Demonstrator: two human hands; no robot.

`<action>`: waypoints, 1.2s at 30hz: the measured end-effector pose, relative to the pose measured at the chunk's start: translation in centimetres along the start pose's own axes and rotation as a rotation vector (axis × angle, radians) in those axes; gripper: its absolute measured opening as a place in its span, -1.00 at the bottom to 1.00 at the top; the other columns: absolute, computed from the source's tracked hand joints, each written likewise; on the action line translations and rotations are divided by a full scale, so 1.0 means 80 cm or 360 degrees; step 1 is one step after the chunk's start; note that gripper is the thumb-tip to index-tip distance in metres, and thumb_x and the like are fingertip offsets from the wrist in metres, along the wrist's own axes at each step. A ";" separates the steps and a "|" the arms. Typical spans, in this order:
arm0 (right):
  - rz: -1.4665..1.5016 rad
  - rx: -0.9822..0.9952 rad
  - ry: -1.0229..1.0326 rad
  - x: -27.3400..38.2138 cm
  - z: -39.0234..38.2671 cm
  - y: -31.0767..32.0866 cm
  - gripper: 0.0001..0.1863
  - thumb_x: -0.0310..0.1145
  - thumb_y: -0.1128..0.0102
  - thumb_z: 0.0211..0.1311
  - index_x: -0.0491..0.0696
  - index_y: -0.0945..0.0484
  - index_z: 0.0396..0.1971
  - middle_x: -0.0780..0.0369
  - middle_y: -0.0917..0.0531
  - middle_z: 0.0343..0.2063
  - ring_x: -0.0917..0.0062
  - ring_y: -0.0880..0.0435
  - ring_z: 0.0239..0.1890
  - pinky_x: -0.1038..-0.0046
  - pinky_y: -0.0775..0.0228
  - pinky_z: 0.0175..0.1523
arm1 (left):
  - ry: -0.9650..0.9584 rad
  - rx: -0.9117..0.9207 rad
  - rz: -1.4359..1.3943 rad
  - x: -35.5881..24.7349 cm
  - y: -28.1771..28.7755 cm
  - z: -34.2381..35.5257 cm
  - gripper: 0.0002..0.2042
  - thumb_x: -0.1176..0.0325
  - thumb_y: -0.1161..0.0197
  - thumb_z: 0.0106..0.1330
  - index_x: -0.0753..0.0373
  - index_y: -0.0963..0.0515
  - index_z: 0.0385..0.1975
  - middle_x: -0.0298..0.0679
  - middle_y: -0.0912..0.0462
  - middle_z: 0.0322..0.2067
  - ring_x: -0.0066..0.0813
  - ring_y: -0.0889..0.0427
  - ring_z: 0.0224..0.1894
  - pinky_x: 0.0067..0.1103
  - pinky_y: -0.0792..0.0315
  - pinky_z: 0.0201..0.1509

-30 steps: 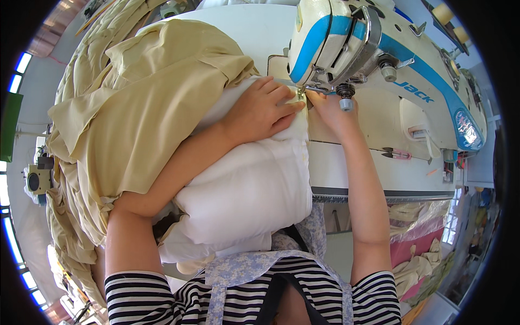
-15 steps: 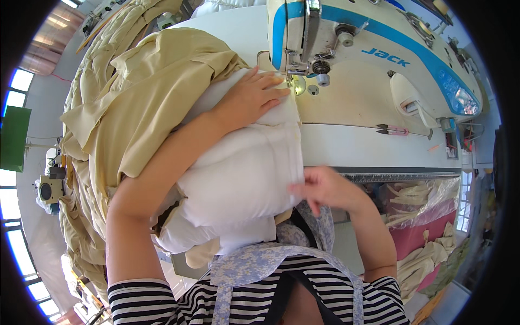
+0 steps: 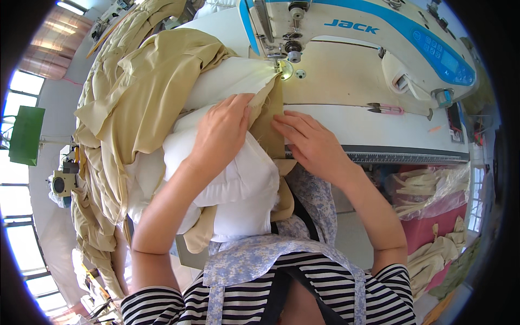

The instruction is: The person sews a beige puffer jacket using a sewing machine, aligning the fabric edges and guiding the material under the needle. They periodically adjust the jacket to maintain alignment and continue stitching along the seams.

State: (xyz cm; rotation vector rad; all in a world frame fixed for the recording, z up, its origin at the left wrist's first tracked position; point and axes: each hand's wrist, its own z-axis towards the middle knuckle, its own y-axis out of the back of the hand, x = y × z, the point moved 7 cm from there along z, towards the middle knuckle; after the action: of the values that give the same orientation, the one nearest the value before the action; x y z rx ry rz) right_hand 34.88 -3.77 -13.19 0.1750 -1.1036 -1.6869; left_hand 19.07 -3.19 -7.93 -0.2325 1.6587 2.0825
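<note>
My left hand (image 3: 222, 132) has curled fingers gripping the white padded fabric (image 3: 238, 173), its edge folded back. My right hand (image 3: 309, 141) lies with fingers spread on a khaki fabric strip (image 3: 268, 122) with a frayed edge, just right of the left hand. The strip runs up to the lit presser foot (image 3: 279, 67) of a white and blue sewing machine (image 3: 336, 43). A loose khaki cloth (image 3: 146, 92) drapes over the padding on the left.
The white tabletop (image 3: 390, 127) has a ruler strip (image 3: 379, 154) along its front edge and pink-handled snips (image 3: 384, 108) on it. Bagged cloth (image 3: 425, 184) sits below at right. Quilted khaki material (image 3: 97, 103), another machine (image 3: 62, 184) and a green bag (image 3: 24, 135) are at left.
My left hand has moved down from the presser foot, and the white layer is folded back, exposing the khaki strip. My right hand left the foot, dropped, then rose onto that strip.
</note>
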 end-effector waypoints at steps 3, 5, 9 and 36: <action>-0.0016 0.0094 0.0307 -0.013 0.006 -0.016 -0.63 -0.47 -0.28 -0.04 -0.07 -0.59 -0.12 0.26 -0.59 -0.02 0.40 -0.55 0.07 0.38 -0.48 0.11 | 0.0078 -0.0226 -0.0140 0.005 -0.007 0.005 -0.82 0.38 -0.15 0.40 0.32 -0.49 -0.10 -0.04 -0.63 -0.26 0.00 -0.59 -0.21 -0.26 -0.45 -0.13; -0.0025 0.0270 0.0441 -0.012 0.013 -0.038 -0.69 -0.45 -0.23 -0.01 -0.05 -0.57 -0.17 0.28 -0.57 -0.13 0.42 -0.55 -0.02 0.39 -0.48 0.06 | 0.0107 -0.0187 -0.0162 0.008 -0.017 0.010 -0.79 0.35 -0.20 0.39 0.32 -0.52 -0.09 -0.04 -0.63 -0.26 -0.01 -0.58 -0.24 -0.31 -0.45 -0.12; -0.0200 -0.0116 0.0401 -0.003 0.032 -0.044 -0.84 -0.42 -0.17 0.04 -0.05 -0.56 -0.33 0.28 -0.51 -0.33 0.44 -0.54 -0.18 0.39 -0.46 0.02 | -0.0057 -0.0153 -0.0095 0.006 -0.014 0.029 -0.78 0.34 -0.32 0.31 0.32 -0.59 -0.16 -0.10 -0.61 -0.33 -0.07 -0.57 -0.31 -0.32 -0.45 -0.18; -0.0226 0.0027 0.0125 -0.005 0.002 -0.022 -0.71 -0.42 -0.18 0.03 -0.13 -0.66 -0.20 0.07 -0.64 -0.06 0.25 -0.49 0.19 0.29 -0.30 0.23 | -0.0516 0.0261 -0.0163 0.005 -0.060 0.041 -0.75 0.60 -0.25 0.13 0.24 -0.58 -0.18 -0.25 -0.71 -0.10 -0.16 -0.64 -0.01 -0.35 -0.51 0.04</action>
State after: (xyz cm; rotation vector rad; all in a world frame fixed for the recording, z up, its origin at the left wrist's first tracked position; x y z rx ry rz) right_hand 33.75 -3.37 -14.54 0.3345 -1.0680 -1.7813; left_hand 21.40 0.81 -11.47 0.0698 1.5723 1.7873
